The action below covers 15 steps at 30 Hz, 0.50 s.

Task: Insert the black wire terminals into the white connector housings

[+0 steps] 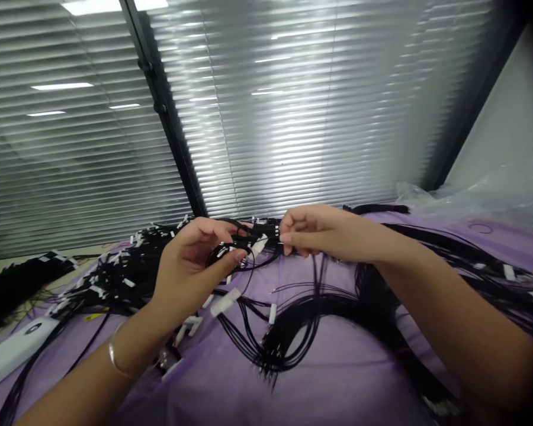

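Observation:
My left hand [199, 254] is curled round a looped black cable [249, 241], its thumb and fingers closed on the coil. A small white label hangs from that cable between my hands. To the right, my right hand [308, 231] pinches black strands of cable between thumb and fingertips. Below my hands lies a bundle of thin black cables [333, 305] with bare-looking tips, curving across the purple cloth. Several strands with a white tag [225, 302] bend down beneath my left hand. The exact strand ends in my fingers are too small to make out.
Purple cloth [337, 367] covers the table. A heap of labelled black cables [128, 266] sits at left, beside a white device [20, 349]. More cable bundles [471, 254] stretch to the right. Clear plastic [471, 198] lies at the back right, before window blinds [293, 106].

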Each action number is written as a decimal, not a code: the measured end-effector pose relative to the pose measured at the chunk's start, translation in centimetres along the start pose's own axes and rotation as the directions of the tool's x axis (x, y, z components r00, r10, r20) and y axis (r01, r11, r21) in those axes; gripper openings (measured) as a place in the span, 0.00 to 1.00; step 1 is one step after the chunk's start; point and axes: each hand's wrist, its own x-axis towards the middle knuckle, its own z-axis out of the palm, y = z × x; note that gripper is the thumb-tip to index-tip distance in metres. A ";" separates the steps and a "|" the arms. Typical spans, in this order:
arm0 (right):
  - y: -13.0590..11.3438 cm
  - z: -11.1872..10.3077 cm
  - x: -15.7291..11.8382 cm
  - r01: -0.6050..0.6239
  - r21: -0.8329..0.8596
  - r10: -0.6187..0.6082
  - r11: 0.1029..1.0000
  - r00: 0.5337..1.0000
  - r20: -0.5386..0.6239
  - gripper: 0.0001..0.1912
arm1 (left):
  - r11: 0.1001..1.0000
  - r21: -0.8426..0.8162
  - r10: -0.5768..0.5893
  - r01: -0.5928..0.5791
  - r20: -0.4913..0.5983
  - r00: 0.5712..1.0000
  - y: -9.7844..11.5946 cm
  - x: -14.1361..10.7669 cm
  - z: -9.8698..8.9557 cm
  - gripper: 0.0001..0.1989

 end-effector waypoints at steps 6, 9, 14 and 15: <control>-1.6 1.9 -0.9 0.080 -0.142 -0.121 0.987 0.945 -0.303 0.07 | 0.978 0.199 0.085 -0.069 -0.075 0.994 -0.4 -0.2 -0.1 0.14; -2.2 3.6 -1.2 0.094 -0.253 -0.190 0.963 0.902 -0.387 0.06 | 0.948 0.305 0.119 -0.088 -0.084 0.989 -0.6 -0.7 -0.1 0.17; -2.2 5.4 -1.1 0.169 -0.389 -0.340 0.905 0.838 -0.427 0.04 | 0.929 0.356 0.115 -0.102 -0.015 0.993 -0.2 -1.1 -0.1 0.22; -2.1 5.5 -1.1 0.188 -0.389 -0.358 0.902 0.829 -0.429 0.05 | 0.935 0.344 0.090 -0.083 -0.006 0.996 -0.1 -1.1 -0.1 0.22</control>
